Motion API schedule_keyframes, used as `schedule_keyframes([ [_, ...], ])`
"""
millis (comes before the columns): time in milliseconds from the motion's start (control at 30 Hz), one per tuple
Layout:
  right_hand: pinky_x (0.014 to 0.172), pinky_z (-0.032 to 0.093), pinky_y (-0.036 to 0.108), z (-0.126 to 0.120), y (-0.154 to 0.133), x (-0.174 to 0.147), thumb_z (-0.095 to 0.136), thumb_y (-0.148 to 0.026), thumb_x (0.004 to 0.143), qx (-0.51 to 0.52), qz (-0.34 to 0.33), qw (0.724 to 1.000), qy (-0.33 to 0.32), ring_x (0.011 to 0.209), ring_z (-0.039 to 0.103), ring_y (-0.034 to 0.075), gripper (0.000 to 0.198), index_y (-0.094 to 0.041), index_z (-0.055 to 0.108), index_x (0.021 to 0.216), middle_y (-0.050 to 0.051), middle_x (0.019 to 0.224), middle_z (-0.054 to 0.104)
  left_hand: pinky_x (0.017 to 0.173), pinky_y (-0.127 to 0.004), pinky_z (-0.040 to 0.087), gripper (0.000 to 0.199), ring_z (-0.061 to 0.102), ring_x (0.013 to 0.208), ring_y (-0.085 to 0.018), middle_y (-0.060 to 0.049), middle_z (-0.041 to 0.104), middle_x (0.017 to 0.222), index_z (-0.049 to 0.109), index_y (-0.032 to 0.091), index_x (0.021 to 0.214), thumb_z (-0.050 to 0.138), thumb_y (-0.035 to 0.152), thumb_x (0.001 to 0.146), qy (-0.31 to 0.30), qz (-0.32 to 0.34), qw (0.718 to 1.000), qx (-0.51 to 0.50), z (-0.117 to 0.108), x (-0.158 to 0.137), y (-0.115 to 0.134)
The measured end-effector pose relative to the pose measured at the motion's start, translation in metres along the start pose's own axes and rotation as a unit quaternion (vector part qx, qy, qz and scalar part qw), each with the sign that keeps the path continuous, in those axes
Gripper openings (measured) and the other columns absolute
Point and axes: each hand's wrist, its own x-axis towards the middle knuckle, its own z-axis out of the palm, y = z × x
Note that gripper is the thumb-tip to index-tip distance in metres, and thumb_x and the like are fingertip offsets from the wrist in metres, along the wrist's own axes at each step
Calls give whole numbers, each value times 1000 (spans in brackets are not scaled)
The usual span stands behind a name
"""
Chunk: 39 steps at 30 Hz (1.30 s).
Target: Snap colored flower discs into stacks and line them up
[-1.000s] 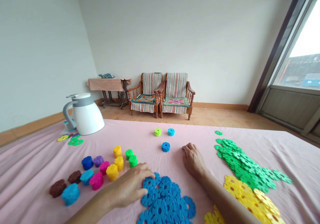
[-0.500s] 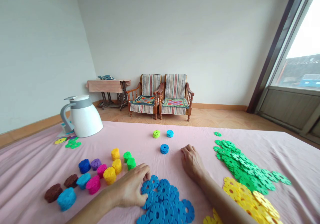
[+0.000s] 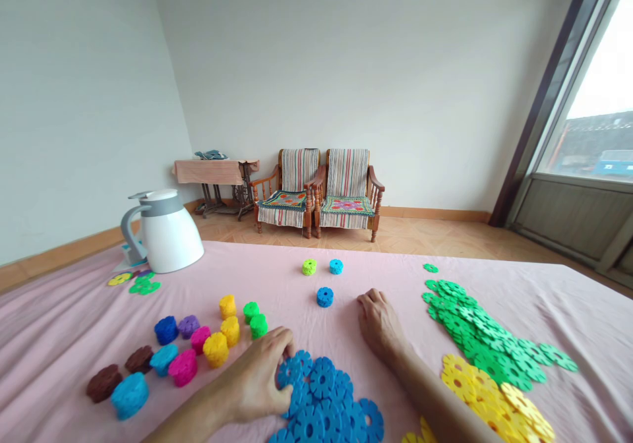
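A heap of blue flower-shaped plastic discs (image 3: 324, 377) lies on the pink cloth (image 3: 395, 403) in front of me. My left hand (image 3: 260, 377) curves around the heap's left edge, thumb and fingers apart, with discs between them. Just right of the heap, my right hand (image 3: 378, 318) rests on the cloth with its fingers curled in. Anything inside that hand is hidden. Beyond the hands stand three short disc stacks: a blue stack (image 3: 325, 296), a light blue stack (image 3: 336, 267) and a lime stack (image 3: 309, 267).
Several coloured stacks, including a yellow stack (image 3: 216, 350) and a brown stack (image 3: 103, 383), stand at left. A white jug (image 3: 173, 235) is behind them. Loose green discs (image 3: 479, 331) and yellow discs (image 3: 482, 390) spread at right. Two wooden chairs (image 3: 316, 196) stand past the table.
The view has tilted very slightly. Both hands stay in nearly the same places, the left at the blue heap and the right on the cloth.
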Motion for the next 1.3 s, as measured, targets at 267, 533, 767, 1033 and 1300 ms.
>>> schedule_keyframes([
  [267, 82, 35, 24, -1, -1, 0, 40, -7, 77, 9, -2, 1000, 4, 91, 49, 18, 28, -17, 62, 90, 8, 90, 57, 65, -21, 42, 27, 52, 75, -13, 0, 55, 86, 53, 18, 84, 54, 12, 59, 115, 58, 990, -61, -16, 61, 10],
  [533, 82, 35, 23, -2, -1, 0, 40, -6, 76, 6, 1, 1000, 2, 91, 49, 17, 24, -17, 61, 81, 8, 89, 57, 66, -24, 43, 22, 54, 71, -15, -2, 57, 81, 61, 16, 81, 61, 17, 59, 174, 59, 982, -35, 15, 128, -11],
  [767, 81, 35, 23, 0, 0, 1, 40, -6, 75, 6, -1, 1000, 7, 90, 49, 17, 24, -17, 61, 81, 8, 89, 57, 67, -26, 44, 21, 56, 73, -17, -3, 60, 79, 64, 16, 80, 62, 18, 60, 180, 47, 982, -29, 24, 139, -18],
  [1033, 80, 35, 24, -1, -1, 1, 41, -6, 75, 1, 8, 1000, -6, 92, 49, 17, 24, -17, 61, 82, 8, 91, 57, 70, -25, 45, 27, 58, 79, -18, -4, 63, 85, 63, 15, 86, 62, 18, 59, 174, 46, 983, -28, 27, 141, -20],
  [1300, 80, 35, 24, 0, 0, 2, 41, -6, 75, -1, 7, 1000, -8, 91, 49, 17, 24, -17, 61, 82, 8, 91, 57, 70, -25, 45, 27, 58, 78, -18, -2, 64, 83, 62, 17, 85, 62, 17, 58, 163, 44, 985, -29, 27, 140, -20],
])
